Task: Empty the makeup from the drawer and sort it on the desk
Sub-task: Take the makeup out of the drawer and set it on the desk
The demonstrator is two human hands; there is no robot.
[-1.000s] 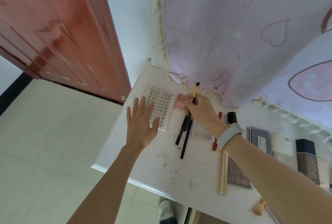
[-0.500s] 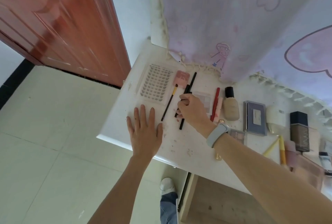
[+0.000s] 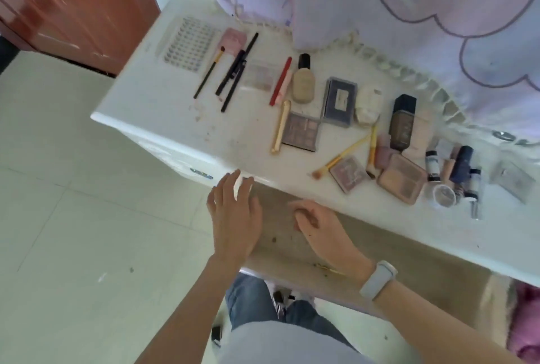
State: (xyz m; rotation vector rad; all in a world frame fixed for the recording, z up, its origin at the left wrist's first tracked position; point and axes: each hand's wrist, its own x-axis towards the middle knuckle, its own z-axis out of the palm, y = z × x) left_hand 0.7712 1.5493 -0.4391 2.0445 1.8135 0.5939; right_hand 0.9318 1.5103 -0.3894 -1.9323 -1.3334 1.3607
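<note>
Your makeup lies spread across the white desk (image 3: pixel 163 118), in a loose row from left to right. At the far left is a tray of false lashes (image 3: pixel 187 42), then a thin brush with a yellow band (image 3: pixel 209 73), a pink compact (image 3: pixel 233 40) and a few black pencils (image 3: pixel 236 71) lying side by side. Next comes a pale eyeshadow palette (image 3: pixel 260 75), a red pencil (image 3: pixel 281 80) and a beige foundation bottle (image 3: pixel 304 79) with a black cap. Nearer you, a gold tube (image 3: pixel 281 127) lies just beside a brown-toned eyeshadow palette (image 3: pixel 302 131). A dark blue compact (image 3: pixel 339 100) and a white pouch-like item (image 3: pixel 368 106) follow, then a tall dark bottle (image 3: pixel 402 122). Further right, two yellow-handled brushes (image 3: pixel 350 150), a blush pan (image 3: pixel 348 173), a peach powder compact (image 3: pixel 402 178) and several small bottles (image 3: pixel 458 169) sit crowded together; they are blurred.

Below the desk's front edge the drawer (image 3: pixel 409 264) stands pulled out, its wooden floor showing only a few specks and crumbs. Your left hand (image 3: pixel 235 214) hovers over the drawer's left end, fingers spread and loose, gripping nothing, fingertips near the desk edge. Your right hand (image 3: pixel 323 230) is over the drawer floor with fingers curled inward; I cannot tell whether it holds anything. A grey wristband (image 3: pixel 377 279) circles that wrist. Your jeans (image 3: pixel 257 302) show beneath the drawer.
</note>
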